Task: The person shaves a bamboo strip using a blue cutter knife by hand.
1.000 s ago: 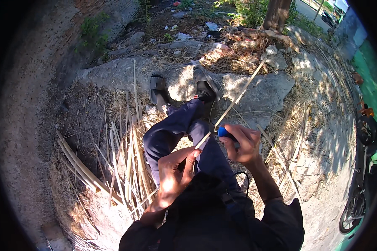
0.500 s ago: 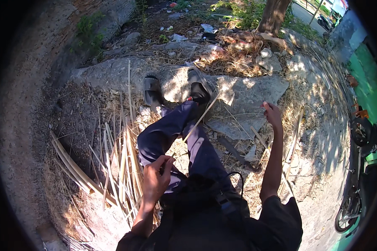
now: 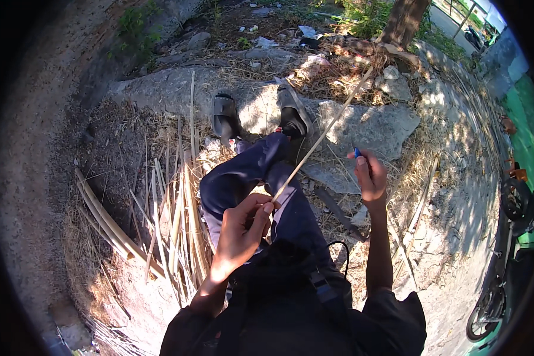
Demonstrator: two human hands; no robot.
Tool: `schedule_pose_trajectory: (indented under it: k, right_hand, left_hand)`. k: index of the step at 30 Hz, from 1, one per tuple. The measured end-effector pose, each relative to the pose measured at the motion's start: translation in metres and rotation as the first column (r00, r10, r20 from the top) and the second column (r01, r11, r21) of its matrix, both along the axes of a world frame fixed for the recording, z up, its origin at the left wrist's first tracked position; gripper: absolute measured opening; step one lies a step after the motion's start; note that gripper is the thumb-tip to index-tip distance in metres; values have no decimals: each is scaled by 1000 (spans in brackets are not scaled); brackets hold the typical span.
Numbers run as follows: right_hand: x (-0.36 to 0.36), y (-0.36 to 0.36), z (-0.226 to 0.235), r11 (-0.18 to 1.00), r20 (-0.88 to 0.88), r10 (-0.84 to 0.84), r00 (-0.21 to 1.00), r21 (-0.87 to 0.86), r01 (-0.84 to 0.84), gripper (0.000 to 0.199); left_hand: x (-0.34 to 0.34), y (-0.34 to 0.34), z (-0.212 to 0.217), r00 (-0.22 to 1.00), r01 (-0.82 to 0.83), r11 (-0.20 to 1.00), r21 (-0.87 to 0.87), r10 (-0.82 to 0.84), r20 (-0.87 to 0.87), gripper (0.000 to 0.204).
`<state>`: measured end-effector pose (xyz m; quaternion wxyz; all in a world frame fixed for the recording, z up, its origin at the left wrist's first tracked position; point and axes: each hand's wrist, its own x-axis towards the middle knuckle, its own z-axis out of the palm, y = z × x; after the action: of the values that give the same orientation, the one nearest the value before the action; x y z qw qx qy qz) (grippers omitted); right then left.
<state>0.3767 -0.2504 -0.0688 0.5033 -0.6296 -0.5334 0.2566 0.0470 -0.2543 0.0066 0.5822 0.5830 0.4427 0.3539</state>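
Note:
My left hand [image 3: 242, 230] pinches the near end of a thin, pale strip of split bamboo [image 3: 321, 137] between thumb and fingertips. The strip slants up and away to the right, past my shoes, its far end near the tree base. My right hand [image 3: 371, 177] is curled to the right of the strip and apart from it. A small blue object [image 3: 357, 152] pokes out between its thumb and forefinger; the fingers cover the rest, so its kind does not show.
Many pale bamboo strips [image 3: 187, 207] lie left of my legs, with thicker curved pieces [image 3: 104, 228] beyond. A long dark flat piece [image 3: 337, 212] rests right of my legs. Ahead are a stone ledge [image 3: 362, 127], dry straw and a tree trunk [image 3: 404, 24]. A motorcycle [image 3: 492, 302] stands at right.
The strip now reaches much farther ahead, and my left hand has risen slightly to the right. My right hand has come lower and nearer, with the blue object now showing.

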Motion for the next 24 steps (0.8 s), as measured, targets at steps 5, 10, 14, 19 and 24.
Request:
schedule_pose_trajectory:
  k: [5,10,14,19,24]
  right_hand:
    - [-65,-18,49,928,148,123,981,333,-167,24]
    - [-86,-19,58,840,378,170,910,428,-334,33]
    - [-89,-21,60,850,405,165,899,404,-339,31]
    - [-93,-22,67,871,444,185,877,339,-355,28]
    - [-95,-24,71,883,458,170,873,323,-341,28]
  left_hand:
    - [9,-2,13,999,29,998,52,-27,-28,20]
    - [14,-8,22,999,-12,998,60,14,-39,18]
    - [11,-9,18,998,-22,987,157,31,-58,19]
    - [15,-12,32,984,-28,964,263,72,-161,19]
    - [17,-14,28,969,-41,925,379,129,-212,18]
